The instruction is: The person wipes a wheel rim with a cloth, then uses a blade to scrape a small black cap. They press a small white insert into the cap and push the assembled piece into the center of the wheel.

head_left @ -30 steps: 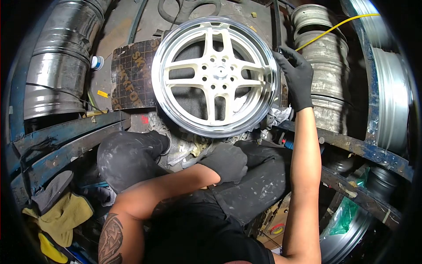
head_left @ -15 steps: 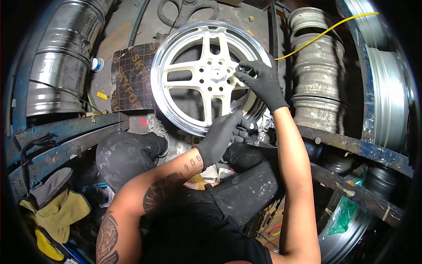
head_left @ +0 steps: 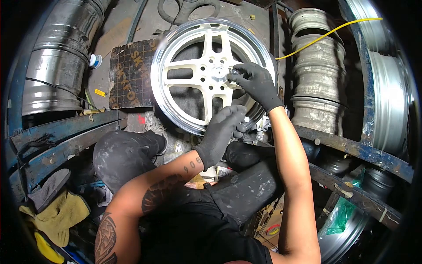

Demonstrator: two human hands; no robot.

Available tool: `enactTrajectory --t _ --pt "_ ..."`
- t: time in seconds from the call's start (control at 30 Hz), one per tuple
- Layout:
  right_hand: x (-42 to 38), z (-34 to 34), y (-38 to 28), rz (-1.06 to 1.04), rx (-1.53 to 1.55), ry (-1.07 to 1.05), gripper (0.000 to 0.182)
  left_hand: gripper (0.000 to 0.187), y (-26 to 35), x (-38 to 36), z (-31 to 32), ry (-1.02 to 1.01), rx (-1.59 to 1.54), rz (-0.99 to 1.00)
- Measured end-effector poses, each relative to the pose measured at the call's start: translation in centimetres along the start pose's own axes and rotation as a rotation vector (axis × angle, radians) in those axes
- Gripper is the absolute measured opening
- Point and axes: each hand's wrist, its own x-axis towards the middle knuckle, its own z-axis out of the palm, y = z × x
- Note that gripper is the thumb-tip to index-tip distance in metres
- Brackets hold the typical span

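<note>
A wheel rim [head_left: 218, 73] with white split spokes and a polished lip lies face up in front of me, tilted slightly, with a ring of bolt holes round its hub. Over the hub's right side, my right hand [head_left: 258, 84], in a black glove, pinches a small dark, shiny metal piece [head_left: 234, 72] by the bolt holes. My left hand [head_left: 220, 134], gloved too, is curled at the rim's near edge. From its fingers shows the round, pale end of a small piece [head_left: 246, 119], and I cannot tell what the rest of it is.
Stacked metal rim barrels [head_left: 317, 70] stand on the right, crossed by a yellow hose [head_left: 329, 30]. More shiny barrels [head_left: 57, 81] line the left. A printed board [head_left: 129, 75] lies beside the wheel. Blue metal frames [head_left: 66, 130] flank my legs. Work gloves [head_left: 61, 215] hang lower left.
My right hand has shifted slightly left and down with the small metal piece, closer to the hub. The left hand has turned a little, showing more of the pale round end.
</note>
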Motion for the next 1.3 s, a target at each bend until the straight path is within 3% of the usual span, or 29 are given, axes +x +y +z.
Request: enactTrajectory --t 0.2,0.4,0.5,0.53,0.6,0.63,0.67,0.73,0.77,1.0,1.1,1.2,1.23,1.3 --pt "0.0 0.0 -0.6 0.029 -0.004 0.023 0.035 0.04 -0.4 -1.0 0.7 0.039 0.216 0.201" --pt "0.1 0.0 -0.6 0.033 0.002 0.008 0.036 0.032 1.0 -1.3 1.0 -0.023 0.19 0.053" --pt "0.6 -1.0 -0.7 0.044 -0.013 0.084 0.036 0.027 0.1 -1.1 1.0 -0.041 0.147 0.148" --pt "0.6 -2.0 -0.8 0.124 0.091 0.057 0.033 0.025 -0.2 -1.1 0.9 -0.075 0.217 0.086" --pt "1.1 -3.4 0.6 -0.002 -0.086 0.19 0.03 0.023 -0.4 -1.4 0.8 -0.146 0.356 -0.035" --pt "1.1 -3.7 1.2 0.025 0.048 0.241 0.028 0.021 -0.6 -1.9 0.9 -0.257 0.41 -0.04" --pt "1.0 -4.2 1.3 0.191 0.209 0.214 0.028 0.019 -1.2 -2.1 0.7 -0.352 0.646 0.112" --pt "1.1 -4.8 2.6 0.157 0.181 0.26 0.027 0.016 -2.6 -2.2 0.2 -0.535 1.11 0.432" --pt "1.0 -5.0 2.6 0.141 0.154 0.267 0.028 0.017 -2.7 -2.4 0.3 -0.642 1.267 0.467" --pt "0.5 -4.5 1.0 0.094 0.102 0.172 0.03 0.023 -2.8 -3.5 0.7 -0.753 1.593 0.31" --pt "0.5 -4.5 -0.1 0.062 -0.083 0.076 0.032 0.025 -2.1 -2.9 0.6 -0.58 1.152 0.327" --pt "0.3 -4.2 -1.1 0.122 0.092 0.022 0.032 0.025 0.0 -2.6 1.5 -0.422 0.822 -0.073" --pt "0.2 -3.8 -0.2 0.092 0.144 0.031 0.032 0.025 -0.7 -2.2 1.0 -0.404 0.576 -0.109" --pt "0.1 -3.8 -0.7 0.116 0.19 0.009 0.03 0.026 0.1 -2.1 1.2 -0.348 0.464 -0.195"
